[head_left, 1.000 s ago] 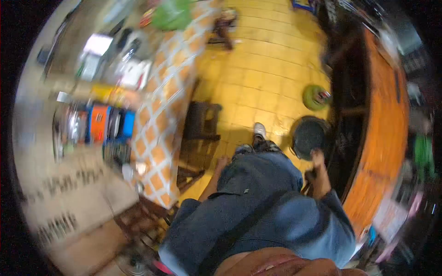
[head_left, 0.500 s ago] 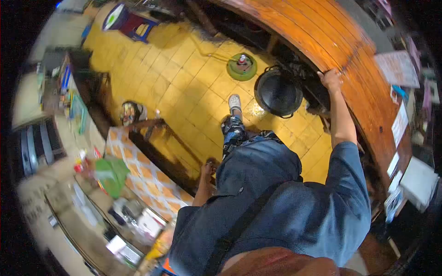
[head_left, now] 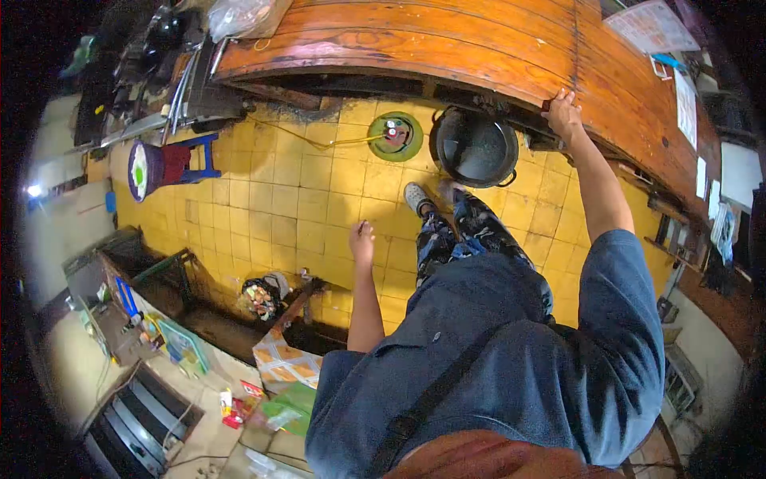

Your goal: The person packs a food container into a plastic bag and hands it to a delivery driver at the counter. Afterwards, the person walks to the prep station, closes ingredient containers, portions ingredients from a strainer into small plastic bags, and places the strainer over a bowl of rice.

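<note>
at the front edge of the orange wooden desk (head_left: 495, 49), the right hand (head_left: 565, 113) rests with its fingers on the boards; whether it grips the edge or the small dark thing (head_left: 546, 104) at its fingers, i cannot tell. the left hand (head_left: 363, 239) hangs over the yellow floor (head_left: 279, 215), fingers loosely curled; whether it holds something is too small to tell. the black pan (head_left: 477, 150) stands on the floor just beside the desk, with the green gas cylinder (head_left: 395, 137) near it. so far, contact with the desk is made, while pan and cylinder are untouched by either hand.
</note>
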`<state>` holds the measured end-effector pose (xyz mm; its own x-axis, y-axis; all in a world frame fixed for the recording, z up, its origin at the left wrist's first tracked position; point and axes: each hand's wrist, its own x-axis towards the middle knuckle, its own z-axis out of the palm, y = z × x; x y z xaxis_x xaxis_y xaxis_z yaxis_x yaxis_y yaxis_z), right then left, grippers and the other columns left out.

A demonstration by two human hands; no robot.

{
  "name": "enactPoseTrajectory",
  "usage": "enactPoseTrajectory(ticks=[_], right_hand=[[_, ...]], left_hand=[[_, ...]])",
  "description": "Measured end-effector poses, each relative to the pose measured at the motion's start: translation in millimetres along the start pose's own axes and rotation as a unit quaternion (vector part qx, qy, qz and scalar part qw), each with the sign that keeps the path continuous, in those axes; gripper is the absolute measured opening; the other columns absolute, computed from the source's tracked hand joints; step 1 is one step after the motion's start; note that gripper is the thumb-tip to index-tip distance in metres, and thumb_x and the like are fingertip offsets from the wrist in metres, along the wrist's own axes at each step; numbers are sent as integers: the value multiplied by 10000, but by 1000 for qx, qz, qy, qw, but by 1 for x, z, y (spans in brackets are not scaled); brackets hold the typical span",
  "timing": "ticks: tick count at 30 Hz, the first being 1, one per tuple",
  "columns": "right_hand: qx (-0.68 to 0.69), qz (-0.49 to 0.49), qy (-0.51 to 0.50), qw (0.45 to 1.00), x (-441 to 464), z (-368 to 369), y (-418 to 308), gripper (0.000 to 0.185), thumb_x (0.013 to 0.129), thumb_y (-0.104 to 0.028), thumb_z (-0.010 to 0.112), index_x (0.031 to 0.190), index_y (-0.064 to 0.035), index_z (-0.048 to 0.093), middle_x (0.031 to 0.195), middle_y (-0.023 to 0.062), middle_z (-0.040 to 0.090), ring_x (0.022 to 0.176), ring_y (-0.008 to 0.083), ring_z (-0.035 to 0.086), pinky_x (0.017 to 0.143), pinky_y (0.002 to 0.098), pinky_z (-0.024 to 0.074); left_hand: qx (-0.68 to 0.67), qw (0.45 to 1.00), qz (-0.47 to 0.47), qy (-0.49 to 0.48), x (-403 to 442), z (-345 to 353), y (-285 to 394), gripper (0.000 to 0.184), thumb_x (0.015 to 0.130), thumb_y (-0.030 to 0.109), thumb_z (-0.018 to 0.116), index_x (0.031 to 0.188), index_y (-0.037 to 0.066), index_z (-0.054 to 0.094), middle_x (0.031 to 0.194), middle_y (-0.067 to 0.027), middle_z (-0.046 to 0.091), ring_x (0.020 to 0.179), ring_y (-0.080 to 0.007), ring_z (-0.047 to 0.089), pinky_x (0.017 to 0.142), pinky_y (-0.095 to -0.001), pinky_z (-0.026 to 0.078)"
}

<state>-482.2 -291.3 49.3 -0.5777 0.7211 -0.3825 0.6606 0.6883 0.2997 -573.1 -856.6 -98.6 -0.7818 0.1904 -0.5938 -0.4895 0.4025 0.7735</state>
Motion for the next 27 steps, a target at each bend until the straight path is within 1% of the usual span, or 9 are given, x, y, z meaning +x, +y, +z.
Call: enactPoseTrajectory(ticks=[4, 6, 8, 10, 14, 16, 18, 22, 27], right_hand=[[-7, 18, 16, 1000, 30, 35, 9, 667, 850, -333, 586, 1305, 94, 352, 1426, 240, 248, 1307, 427, 256, 949, 595, 362], [-82, -33, -19, 996, 22, 26, 6, 620, 864, -280, 561, 1311, 91, 343, 1420, 258, 241, 1297, 451, 257, 947, 613, 350], [-109, -31, -33, 993, 23, 23, 3, 669, 860, -307, 572, 1308, 117, 314, 1424, 252, 222, 1297, 438, 252, 952, 569, 367], [-136, -28, -47, 989, 21, 19, 3, 721, 856, -335, 583, 1306, 143, 284, 1428, 247, 203, 1298, 426, 246, 956, 525, 384], [-139, -29, -94, 985, 14, -1, -4, 702, 874, -336, 559, 1330, 113, 272, 1436, 246, 188, 1304, 443, 227, 952, 521, 392], [-155, -33, -116, 981, 3, -22, -13, 694, 879, -330, 554, 1342, 98, 264, 1438, 249, 185, 1305, 447, 225, 952, 520, 393], [-8, 22, -131, 991, -14, -54, -21, 672, 874, -348, 559, 1341, 64, 307, 1435, 252, 192, 1295, 456, 238, 952, 518, 395], [-223, -46, -82, 970, 28, 28, 4, 579, 841, -241, 595, 1315, 27, 396, 1447, 234, 185, 1287, 468, 241, 928, 535, 412], [-133, -20, -111, 985, 30, 26, 4, 614, 862, -240, 569, 1357, 23, 319, 1473, 209, 120, 1338, 449, 125, 992, 604, 301]], left_hand=[[-78, 996, -31, -13, 6, 17, -21, 252, 890, 216, 541, 1077, 50, 510, 965, -52, 570, 883, -202, 570, 699, -317, 464], [9, 994, -96, -44, -1, 18, -52, 234, 868, 208, 566, 1037, 50, 531, 972, -67, 585, 884, -230, 576, 679, -362, 466], [279, 955, 101, 25, -18, 25, -97, 229, 849, 227, 561, 910, 5, 566, 834, -140, 614, 807, -288, 597, 707, -352, 471], [326, 936, 115, -62, -32, 16, -138, 264, 825, 251, 566, 891, -5, 581, 863, -200, 617, 841, -385, 578, 748, -418, 464], [319, 944, -22, -81, -72, 18, -120, 283, 796, 253, 595, 911, -5, 596, 906, -211, 624, 857, -376, 585, 761, -418, 468], [371, 922, 64, -89, -73, 16, -121, 282, 783, 223, 601, 939, -12, 602, 925, -225, 625, 872, -379, 587, 767, -422, 470], [368, 923, 58, -94, -64, 24, -111, 271, 779, 209, 602, 930, -16, 605, 913, -223, 628, 865, -382, 589, 767, -421, 472], [318, 944, 33, -86, -40, 49, -67, 255, 775, 188, 616, 922, -21, 607, 895, -224, 630, 836, -381, 599, 742, -419, 479], [309, 941, 128, -50, 5, 76, -48, 257, 784, 187, 624, 951, -6, 604, 917, -212, 620, 789, -348, 612, 706, -399, 486]])
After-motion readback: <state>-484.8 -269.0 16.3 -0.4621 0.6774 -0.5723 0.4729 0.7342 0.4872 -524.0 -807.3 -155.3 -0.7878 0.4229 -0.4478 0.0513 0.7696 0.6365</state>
